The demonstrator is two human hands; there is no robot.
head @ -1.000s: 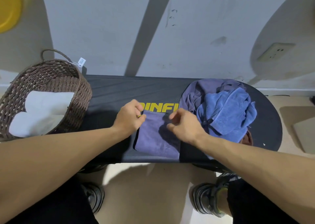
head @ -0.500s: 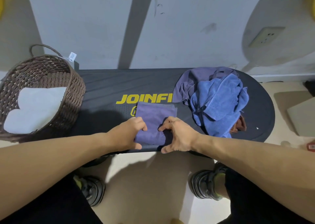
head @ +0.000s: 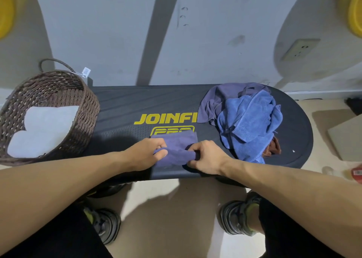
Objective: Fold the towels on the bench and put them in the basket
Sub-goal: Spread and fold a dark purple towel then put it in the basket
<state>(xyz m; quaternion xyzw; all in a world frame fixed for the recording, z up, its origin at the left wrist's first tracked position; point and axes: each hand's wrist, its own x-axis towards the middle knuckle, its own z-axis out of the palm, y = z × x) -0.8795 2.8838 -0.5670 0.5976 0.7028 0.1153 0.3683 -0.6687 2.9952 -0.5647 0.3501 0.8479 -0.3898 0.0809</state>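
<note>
Head view: left hand (head: 146, 151) and right hand (head: 207, 156) each clamp their grip on the purple towel (head: 176, 148) at six o'clock on the surface (head: 121, 108), lifting its near edge to fold; wicker basket (head: 86, 108) waits at nine.

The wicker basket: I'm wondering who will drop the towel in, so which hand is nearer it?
Left. The left hand grips the purple towel on the side toward the basket; the right hand grips its far side.

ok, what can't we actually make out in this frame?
Head view only:
- Brown cloth: mostly hidden under the crumpled blue towel.
- Yellow bench lettering: its end covered by the unfolded purple towel.
- Woven brown basket: cut off by the left edge.
- Folded purple towel: side edges covered by left hand and right hand.
</note>
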